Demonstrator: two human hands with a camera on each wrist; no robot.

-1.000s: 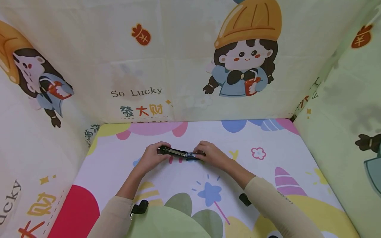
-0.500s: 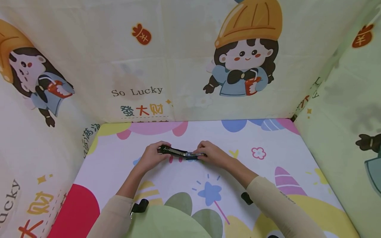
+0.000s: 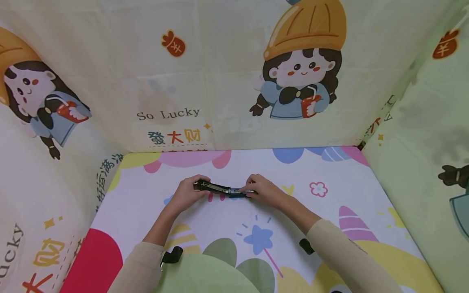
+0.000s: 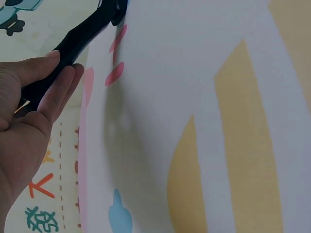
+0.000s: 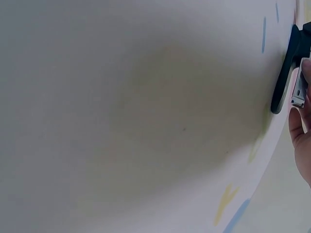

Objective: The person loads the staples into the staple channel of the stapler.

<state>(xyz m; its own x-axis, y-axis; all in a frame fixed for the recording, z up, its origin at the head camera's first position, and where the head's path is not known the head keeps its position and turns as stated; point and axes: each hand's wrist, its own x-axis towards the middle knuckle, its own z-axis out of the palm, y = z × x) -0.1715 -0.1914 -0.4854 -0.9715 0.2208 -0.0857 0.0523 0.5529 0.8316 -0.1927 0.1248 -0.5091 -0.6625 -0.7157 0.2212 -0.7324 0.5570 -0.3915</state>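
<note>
A black stapler (image 3: 216, 186), swung wide into a long shallow bend, spans the space between both hands above the table. My left hand (image 3: 188, 194) grips its left end; in the left wrist view the thumb and fingers close round the dark body (image 4: 80, 41). At the other end, my right hand (image 3: 265, 190) pinches the silver metal part (image 3: 236, 191) with thumb and fingertips. The right wrist view catches that silver piece (image 5: 299, 90) at the fingers, beside the black base (image 5: 285, 77). Most of the right hand falls outside that view.
The table (image 3: 227, 215) wears a cloth with bright cartoon prints. Printed fabric walls (image 3: 227, 81) rise at the back and both sides. A small black object (image 3: 172, 255) sits at the left sleeve, another (image 3: 306, 246) at the right sleeve.
My right hand has slid a little to the right along the stapler, showing more of the silver part. The left hand has stayed in place.
</note>
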